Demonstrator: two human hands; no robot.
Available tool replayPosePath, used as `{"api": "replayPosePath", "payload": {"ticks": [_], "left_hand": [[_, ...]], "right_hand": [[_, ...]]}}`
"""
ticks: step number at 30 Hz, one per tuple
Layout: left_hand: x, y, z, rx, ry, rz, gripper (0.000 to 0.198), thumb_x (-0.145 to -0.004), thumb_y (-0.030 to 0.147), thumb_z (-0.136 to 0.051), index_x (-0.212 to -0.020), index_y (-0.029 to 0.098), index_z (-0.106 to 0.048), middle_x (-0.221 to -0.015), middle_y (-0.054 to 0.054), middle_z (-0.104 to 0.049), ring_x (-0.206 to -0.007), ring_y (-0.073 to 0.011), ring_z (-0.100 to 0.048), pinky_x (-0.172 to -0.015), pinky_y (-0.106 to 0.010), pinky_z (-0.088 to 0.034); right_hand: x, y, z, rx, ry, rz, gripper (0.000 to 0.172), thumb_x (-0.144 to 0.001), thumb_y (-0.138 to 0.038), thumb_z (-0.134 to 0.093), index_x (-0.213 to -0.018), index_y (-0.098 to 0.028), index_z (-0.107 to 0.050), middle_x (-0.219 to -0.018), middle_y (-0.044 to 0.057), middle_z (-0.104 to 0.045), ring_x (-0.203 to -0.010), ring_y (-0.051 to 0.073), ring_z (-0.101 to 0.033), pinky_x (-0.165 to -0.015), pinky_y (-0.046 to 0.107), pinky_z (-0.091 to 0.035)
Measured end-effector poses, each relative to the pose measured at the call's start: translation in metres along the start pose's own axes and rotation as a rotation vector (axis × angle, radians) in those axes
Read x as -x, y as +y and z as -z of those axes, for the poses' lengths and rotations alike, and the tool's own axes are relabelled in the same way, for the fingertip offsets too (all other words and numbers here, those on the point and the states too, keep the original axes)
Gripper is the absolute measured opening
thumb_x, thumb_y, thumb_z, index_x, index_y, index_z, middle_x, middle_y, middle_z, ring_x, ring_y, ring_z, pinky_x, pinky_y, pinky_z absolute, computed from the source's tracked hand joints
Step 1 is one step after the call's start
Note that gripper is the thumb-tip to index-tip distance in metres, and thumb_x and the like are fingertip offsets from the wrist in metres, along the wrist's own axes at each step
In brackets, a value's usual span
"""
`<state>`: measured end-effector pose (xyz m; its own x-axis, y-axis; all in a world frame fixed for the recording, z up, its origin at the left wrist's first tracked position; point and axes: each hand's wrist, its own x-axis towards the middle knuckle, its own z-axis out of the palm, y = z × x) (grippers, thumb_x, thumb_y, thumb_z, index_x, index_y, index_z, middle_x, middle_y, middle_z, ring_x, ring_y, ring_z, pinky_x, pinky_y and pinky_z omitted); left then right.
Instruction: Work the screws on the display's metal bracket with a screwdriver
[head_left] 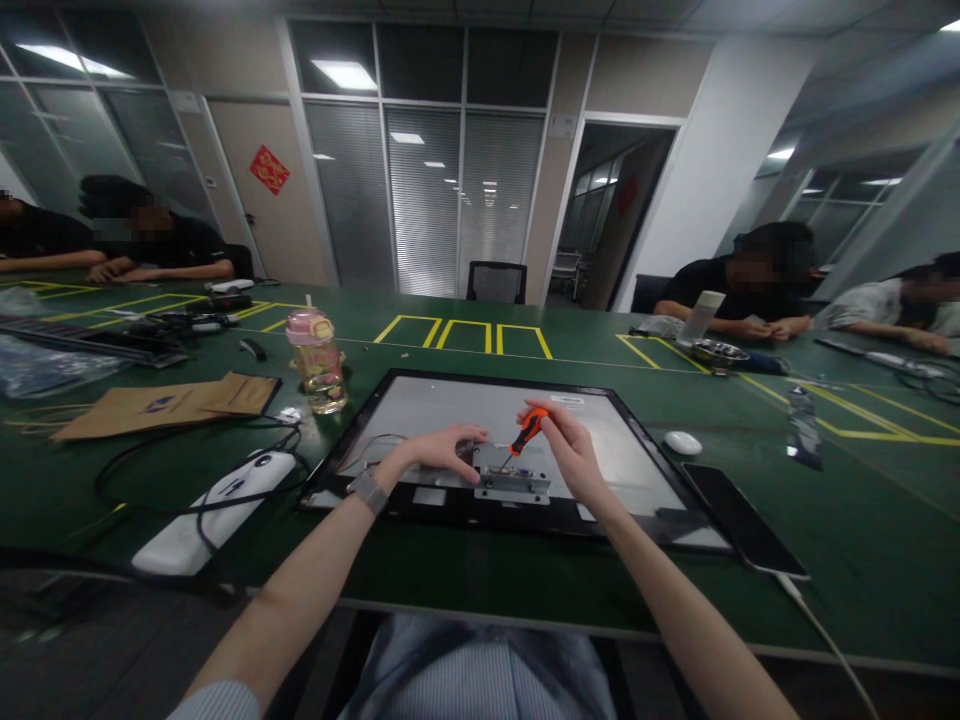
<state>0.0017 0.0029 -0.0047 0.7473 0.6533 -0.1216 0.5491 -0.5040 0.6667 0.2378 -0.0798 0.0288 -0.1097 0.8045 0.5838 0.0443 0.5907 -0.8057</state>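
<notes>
A flat display panel (600, 430) with a black frame lies face-down or back-up, I cannot tell which, on the green table before me. My right hand (568, 445) grips an orange and black screwdriver (528, 430). Its shaft slants down and left to a metal bracket (514, 484) near the panel's close edge. At the bracket's left end rests my left hand (444, 453), thumb and fingers spread apart around a small dark part. Thin wires (371, 445) run over the panel left of that hand. The exact spot under the screwdriver's tip is too small to make out.
Left of the panel are a pink-lidded bottle (315, 360), a brown paper bag (165, 405) and a white power strip (217, 510) with black cables. A phone (742, 520) and white earbud case (682, 443) lie right. Several people sit around the table (465, 570).
</notes>
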Motion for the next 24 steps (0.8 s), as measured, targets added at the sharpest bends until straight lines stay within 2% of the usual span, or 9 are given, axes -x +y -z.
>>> {"api": "replayPosePath", "payload": {"ticks": [7,12,20,24], "left_hand": [[-0.001,0.0,0.001,0.003,-0.002,-0.024,0.079,-0.061,0.052,-0.076,-0.132,0.029,-0.048,-0.151,-0.002,-0.033,-0.142,-0.0289,-0.019,-0.117,-0.043,-0.015],[-0.003,-0.003,0.001,-0.007,-0.005,-0.019,0.081,-0.061,0.054,-0.076,-0.132,0.029,-0.048,-0.151,-0.003,-0.031,-0.142,-0.0286,-0.021,-0.117,-0.042,-0.016],[-0.003,0.001,0.003,-0.031,-0.004,-0.004,0.083,-0.06,0.055,-0.076,-0.133,0.027,-0.048,-0.151,-0.004,-0.033,-0.141,-0.0291,-0.023,-0.116,-0.042,-0.019],[-0.003,0.0,0.003,-0.038,-0.01,-0.011,0.084,-0.06,0.054,-0.076,-0.133,0.026,-0.047,-0.152,-0.004,-0.031,-0.143,-0.0288,-0.018,-0.116,-0.043,-0.017]], "right_hand": [[0.0,-0.002,-0.003,0.056,0.054,0.064,0.016,-0.085,-0.039,-0.061,-0.09,-0.026,-0.069,-0.091,0.004,-0.061,-0.089,0.021,-0.059,-0.077,0.034,-0.049],[0.0,0.001,-0.004,0.036,0.077,0.014,0.018,-0.084,-0.04,-0.061,-0.094,-0.026,-0.068,-0.088,0.003,-0.062,-0.079,0.018,-0.058,-0.071,0.032,-0.049],[-0.003,0.011,0.002,0.03,0.084,-0.013,0.02,-0.086,-0.04,-0.06,-0.097,-0.026,-0.068,-0.087,0.003,-0.063,-0.078,0.018,-0.059,-0.073,0.031,-0.049],[-0.002,0.011,0.001,0.017,0.089,0.022,0.017,-0.086,-0.038,-0.06,-0.095,-0.026,-0.069,-0.09,0.003,-0.062,-0.082,0.018,-0.058,-0.073,0.03,-0.048]]}}
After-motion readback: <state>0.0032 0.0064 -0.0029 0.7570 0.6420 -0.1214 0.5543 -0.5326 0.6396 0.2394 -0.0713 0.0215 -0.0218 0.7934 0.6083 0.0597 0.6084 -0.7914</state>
